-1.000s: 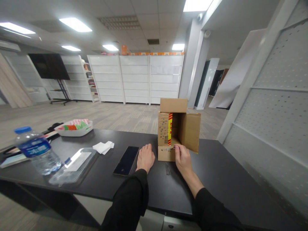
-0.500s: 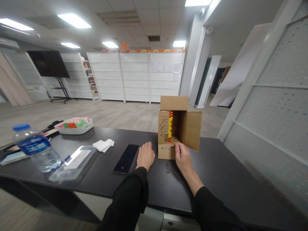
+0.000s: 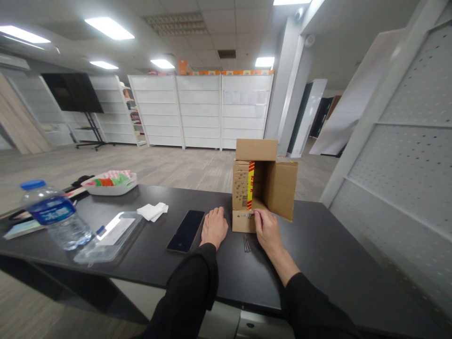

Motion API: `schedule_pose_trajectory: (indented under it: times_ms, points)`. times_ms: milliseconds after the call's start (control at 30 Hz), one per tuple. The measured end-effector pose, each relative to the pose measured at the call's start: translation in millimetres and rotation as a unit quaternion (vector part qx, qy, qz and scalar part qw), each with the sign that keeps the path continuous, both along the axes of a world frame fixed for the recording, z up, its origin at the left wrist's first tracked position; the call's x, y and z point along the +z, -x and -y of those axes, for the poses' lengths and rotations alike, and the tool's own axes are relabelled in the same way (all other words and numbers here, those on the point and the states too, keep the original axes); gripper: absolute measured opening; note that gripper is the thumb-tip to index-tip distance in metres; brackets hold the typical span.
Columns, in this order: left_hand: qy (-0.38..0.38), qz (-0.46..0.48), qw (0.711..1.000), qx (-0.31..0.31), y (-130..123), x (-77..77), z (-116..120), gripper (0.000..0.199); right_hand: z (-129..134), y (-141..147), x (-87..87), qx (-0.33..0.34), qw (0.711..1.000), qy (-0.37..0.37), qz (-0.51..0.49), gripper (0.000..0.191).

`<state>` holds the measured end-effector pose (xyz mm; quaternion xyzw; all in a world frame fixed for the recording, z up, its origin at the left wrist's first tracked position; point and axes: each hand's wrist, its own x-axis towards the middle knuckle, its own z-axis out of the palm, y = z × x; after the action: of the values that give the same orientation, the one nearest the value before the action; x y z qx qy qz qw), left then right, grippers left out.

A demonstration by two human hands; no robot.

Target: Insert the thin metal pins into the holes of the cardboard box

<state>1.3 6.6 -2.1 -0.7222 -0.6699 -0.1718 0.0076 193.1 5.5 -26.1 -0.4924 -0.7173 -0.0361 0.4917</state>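
Note:
An open cardboard box (image 3: 243,188) with many small holes in its left flap and red-yellow tape stands on the dark table (image 3: 300,292). At its lower front flap, my right hand (image 3: 268,230) is closed in a pinch, on something too small to make out. My left hand (image 3: 214,227) rests on the table between the box and a black phone (image 3: 186,231), its fingers curled together; whatever may be under them is hidden. A few thin metal screws or nails (image 3: 246,243) lie on the table just in front of the box.
Left of the phone are a crumpled white tissue (image 3: 153,212), a clear plastic case (image 3: 111,238) and a water bottle (image 3: 58,214). A white basket (image 3: 111,189) sits at the back left. A perforated panel (image 3: 406,165) stands at the right.
My right hand has shifted slightly left and up along the box's lower flap. My left hand looks the same. The view has moved a little.

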Motion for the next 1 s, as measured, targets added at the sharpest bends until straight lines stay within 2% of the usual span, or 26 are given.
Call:
schedule_pose_trajectory:
  times_ms: [300,733,1000]
  points:
    - [-0.008,0.001,1.000,-0.003,-0.4,-2.3,-1.0,0.022,2.1,0.9,1.8,-0.018,0.999,0.010,0.047,0.033]
    - [-0.025,0.003,1.000,-0.008,0.0,-5.7,-2.7,0.025,3.2,3.1,2.6,-0.077,0.992,0.015,0.097,0.026]
    - [-0.015,0.010,1.000,-0.012,0.0,-4.6,-1.9,0.026,1.8,2.6,0.1,-0.086,0.990,0.017,0.109,0.023]
